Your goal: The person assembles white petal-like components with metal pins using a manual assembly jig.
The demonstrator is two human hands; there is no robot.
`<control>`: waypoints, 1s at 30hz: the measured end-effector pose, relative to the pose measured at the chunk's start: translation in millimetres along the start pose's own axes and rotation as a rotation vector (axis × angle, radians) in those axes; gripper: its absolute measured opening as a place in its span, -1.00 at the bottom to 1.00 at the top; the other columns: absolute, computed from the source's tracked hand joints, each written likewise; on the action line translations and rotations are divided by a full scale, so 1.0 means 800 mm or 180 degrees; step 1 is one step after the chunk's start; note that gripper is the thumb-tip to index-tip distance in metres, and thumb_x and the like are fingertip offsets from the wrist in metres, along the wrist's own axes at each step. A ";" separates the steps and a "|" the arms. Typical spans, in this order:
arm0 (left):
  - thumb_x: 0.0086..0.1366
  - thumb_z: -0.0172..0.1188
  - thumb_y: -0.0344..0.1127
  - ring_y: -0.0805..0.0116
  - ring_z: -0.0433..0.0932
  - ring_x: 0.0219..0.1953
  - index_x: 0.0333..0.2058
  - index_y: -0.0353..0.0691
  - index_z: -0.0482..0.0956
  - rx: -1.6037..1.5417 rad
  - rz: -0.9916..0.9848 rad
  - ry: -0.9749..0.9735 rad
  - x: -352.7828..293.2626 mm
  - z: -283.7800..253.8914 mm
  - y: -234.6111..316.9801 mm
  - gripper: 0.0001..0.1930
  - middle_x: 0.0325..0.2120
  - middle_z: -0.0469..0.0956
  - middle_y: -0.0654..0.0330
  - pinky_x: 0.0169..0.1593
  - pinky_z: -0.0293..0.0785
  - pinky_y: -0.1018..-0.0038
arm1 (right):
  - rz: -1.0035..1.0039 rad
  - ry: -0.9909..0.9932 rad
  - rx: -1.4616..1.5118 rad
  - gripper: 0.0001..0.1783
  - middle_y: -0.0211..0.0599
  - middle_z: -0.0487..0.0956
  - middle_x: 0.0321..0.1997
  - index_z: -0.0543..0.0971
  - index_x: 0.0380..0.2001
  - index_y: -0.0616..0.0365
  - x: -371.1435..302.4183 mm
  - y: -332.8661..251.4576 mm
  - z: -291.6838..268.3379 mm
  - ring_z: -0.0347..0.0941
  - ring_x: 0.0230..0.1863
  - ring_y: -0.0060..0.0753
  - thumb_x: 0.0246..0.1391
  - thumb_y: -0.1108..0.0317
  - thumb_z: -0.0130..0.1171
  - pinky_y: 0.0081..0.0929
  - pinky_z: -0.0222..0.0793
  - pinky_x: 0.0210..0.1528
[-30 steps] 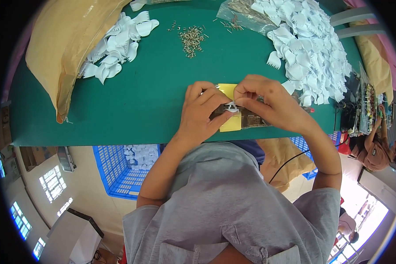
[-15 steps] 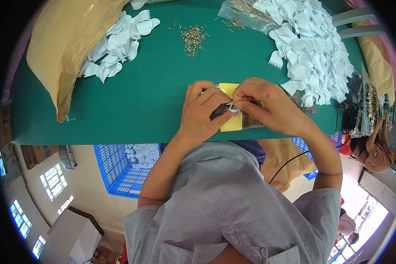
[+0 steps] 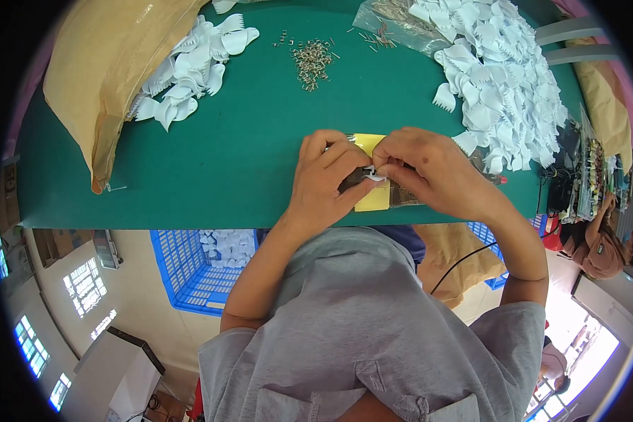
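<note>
Low over the near part of the green table, my left hand (image 3: 322,181) is closed, with a small white toothed clip piece (image 3: 377,178) between thumb and fingers. A dark gap shows in the piece's upper side. Right against it, my right hand (image 3: 436,172) pinches with thumb and forefinger; whatever lies between those fingertips is too small to make out. Beneath both hands is a yellow pad (image 3: 371,200) on a brown block (image 3: 403,197), partly covered by the hands. Farther back lies a little heap of small metal springs (image 3: 311,62).
A big pile of white toothed pieces (image 3: 496,84) spreads at the right, beside a plastic bag (image 3: 401,21) and loose thin pins (image 3: 381,36). At the left, a brown sack (image 3: 112,77) spills more white pieces (image 3: 204,53). Below the table edge stands a blue crate (image 3: 172,271).
The white piece is tilted slightly differently between my fingertips. Both hands stay in nearly the same place; the whole view has shifted a little.
</note>
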State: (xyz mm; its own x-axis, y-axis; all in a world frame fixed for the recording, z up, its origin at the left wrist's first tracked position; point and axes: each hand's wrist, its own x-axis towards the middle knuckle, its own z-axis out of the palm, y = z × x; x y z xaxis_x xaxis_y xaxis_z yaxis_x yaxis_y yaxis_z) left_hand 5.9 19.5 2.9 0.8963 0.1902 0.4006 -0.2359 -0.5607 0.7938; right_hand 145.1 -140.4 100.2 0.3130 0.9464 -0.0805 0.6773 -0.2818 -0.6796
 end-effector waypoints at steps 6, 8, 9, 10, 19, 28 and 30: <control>0.09 0.53 -0.19 0.21 0.47 -0.04 -0.27 -0.13 0.67 -0.0019 -0.0017 -0.0028 0.002 -0.002 0.003 -0.72 -0.28 0.58 0.32 0.05 0.32 0.24 | 0.0403 0.0241 0.0239 -0.89 -0.25 0.64 -0.43 0.59 -0.37 0.13 -0.003 -0.008 0.005 0.63 -0.37 -0.14 0.13 0.38 0.34 -0.23 0.48 -0.33; 0.09 0.53 -0.19 0.21 0.47 -0.04 -0.27 -0.13 0.68 -0.0019 -0.0029 -0.0023 0.001 -0.001 0.002 -0.71 -0.28 0.58 0.32 0.05 0.32 0.24 | 0.0484 0.0214 0.0282 -0.89 -0.26 0.64 -0.44 0.60 -0.38 0.12 -0.003 -0.009 0.005 0.64 -0.38 -0.17 0.11 0.39 0.35 -0.26 0.49 -0.33; 0.09 0.53 -0.18 0.21 0.47 -0.04 -0.27 -0.13 0.68 -0.0008 -0.0020 -0.0027 0.001 -0.001 0.000 -0.71 -0.28 0.58 0.32 0.05 0.32 0.24 | 0.0566 0.0189 0.0326 -0.89 -0.26 0.65 -0.45 0.60 -0.39 0.12 -0.003 -0.010 0.004 0.65 -0.39 -0.21 0.09 0.39 0.36 -0.28 0.49 -0.33; 0.09 0.53 -0.18 0.21 0.47 -0.04 -0.27 -0.14 0.68 0.0003 -0.0012 -0.0029 0.000 -0.001 0.000 -0.71 -0.28 0.58 0.32 0.05 0.32 0.24 | 0.0564 0.0187 0.0328 -0.89 -0.26 0.65 -0.45 0.60 -0.39 0.12 -0.001 -0.010 0.004 0.65 -0.39 -0.21 0.09 0.39 0.36 -0.28 0.49 -0.33; 0.06 0.53 -0.24 0.19 0.47 -0.02 -0.26 -0.14 0.68 -0.0050 -0.0034 -0.0010 0.001 -0.001 0.003 -0.71 -0.26 0.59 0.30 0.07 0.33 0.23 | 0.0089 0.0408 -0.0458 -0.91 -0.33 0.62 -0.47 0.65 -0.37 0.10 -0.005 -0.015 0.007 0.61 -0.38 -0.15 0.06 0.41 0.37 -0.26 0.49 -0.35; 0.04 0.54 -0.26 0.18 0.48 0.01 -0.25 -0.14 0.67 -0.0048 -0.0015 -0.0020 -0.001 -0.001 -0.001 -0.69 -0.25 0.61 0.30 0.10 0.35 0.20 | 0.0526 0.0782 0.0193 -0.84 -0.33 0.68 -0.32 0.70 -0.21 0.14 -0.022 -0.012 0.022 0.61 -0.31 -0.27 0.10 0.48 0.36 -0.35 0.50 -0.30; 0.04 0.54 -0.25 0.18 0.48 0.01 -0.25 -0.14 0.68 -0.0043 -0.0030 -0.0005 -0.001 0.000 0.000 -0.69 -0.25 0.61 0.30 0.10 0.35 0.20 | 0.0533 0.1110 0.0678 -0.86 -0.31 0.70 -0.31 0.70 -0.19 0.19 -0.023 -0.005 0.024 0.59 -0.37 -0.41 0.16 0.49 0.35 -0.45 0.47 -0.30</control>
State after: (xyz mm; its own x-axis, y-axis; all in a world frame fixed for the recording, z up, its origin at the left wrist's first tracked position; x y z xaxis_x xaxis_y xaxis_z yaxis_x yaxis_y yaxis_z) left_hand 5.0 19.4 2.6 0.8991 0.1940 0.3924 -0.2325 -0.5478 0.8036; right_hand 124.2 -153.4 90.5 0.6375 0.7701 0.0236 0.4570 -0.3533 -0.8163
